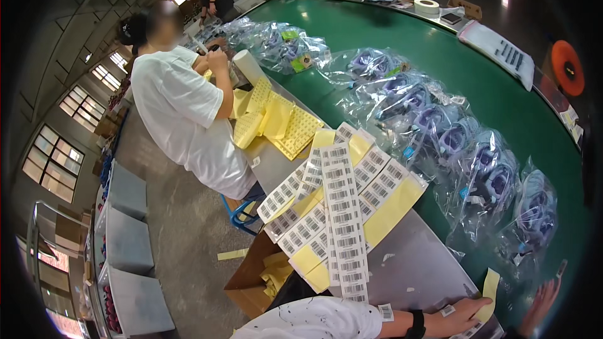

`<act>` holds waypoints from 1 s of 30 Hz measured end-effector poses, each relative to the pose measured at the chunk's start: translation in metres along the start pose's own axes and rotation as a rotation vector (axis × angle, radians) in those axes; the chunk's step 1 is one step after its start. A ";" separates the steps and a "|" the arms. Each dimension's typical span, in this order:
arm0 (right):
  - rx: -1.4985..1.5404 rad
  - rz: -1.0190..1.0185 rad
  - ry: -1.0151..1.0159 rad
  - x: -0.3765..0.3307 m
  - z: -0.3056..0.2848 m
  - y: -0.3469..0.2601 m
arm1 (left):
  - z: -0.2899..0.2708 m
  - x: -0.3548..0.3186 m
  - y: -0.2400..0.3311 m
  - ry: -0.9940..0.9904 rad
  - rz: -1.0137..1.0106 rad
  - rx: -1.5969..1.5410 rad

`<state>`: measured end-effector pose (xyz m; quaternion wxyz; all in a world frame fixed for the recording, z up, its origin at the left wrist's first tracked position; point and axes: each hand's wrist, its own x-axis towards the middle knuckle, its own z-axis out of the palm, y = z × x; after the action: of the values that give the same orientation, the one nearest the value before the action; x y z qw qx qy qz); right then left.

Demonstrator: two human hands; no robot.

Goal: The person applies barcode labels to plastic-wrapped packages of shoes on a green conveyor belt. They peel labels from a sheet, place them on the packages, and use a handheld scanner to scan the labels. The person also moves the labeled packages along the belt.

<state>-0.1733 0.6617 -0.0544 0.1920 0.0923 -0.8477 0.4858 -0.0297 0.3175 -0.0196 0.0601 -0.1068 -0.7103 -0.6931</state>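
Note:
At the lower right, my left hand (pixel 463 319) is closed on a yellow strip of label backing (pixel 490 294) at the grey table's edge. A black band circles that wrist. One barcode sticker (pixel 447 311) sits on the back of the hand and another (pixel 385 312) on my white sleeve. My right hand (pixel 541 304), partly cut off by the dark rim, has its fingers stretched out over the green surface. A small pale piece (pixel 561 269) shows at its fingertips; I cannot make out what it is. Nearest to it lies a bagged lilac shoe pair (pixel 535 207).
Sheets of barcode stickers (pixel 344 213) are fanned over the grey table (pixel 414 263). Bagged shoes (pixel 440 129) line the green belt (pixel 352 28). A person in white (pixel 182 100) works beside yellow sheets (pixel 276 119). Below are a cardboard box (pixel 248 282) and grey bins (pixel 129 238).

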 end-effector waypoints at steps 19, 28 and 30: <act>0.326 0.690 0.186 0.214 0.146 -0.011 | -0.012 0.026 0.009 -0.254 -0.547 -0.317; 0.509 0.673 0.336 0.212 0.093 0.012 | -0.015 0.025 0.009 -0.226 -0.548 -0.307; 0.497 0.646 0.192 0.216 0.092 0.015 | -0.014 0.026 0.008 -0.222 -0.529 -0.301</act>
<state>-0.3963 0.5971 -0.0185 0.0798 -0.1804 -0.6685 0.7171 -0.0540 0.3052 -0.0057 -0.2166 -0.0011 -0.6052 -0.7660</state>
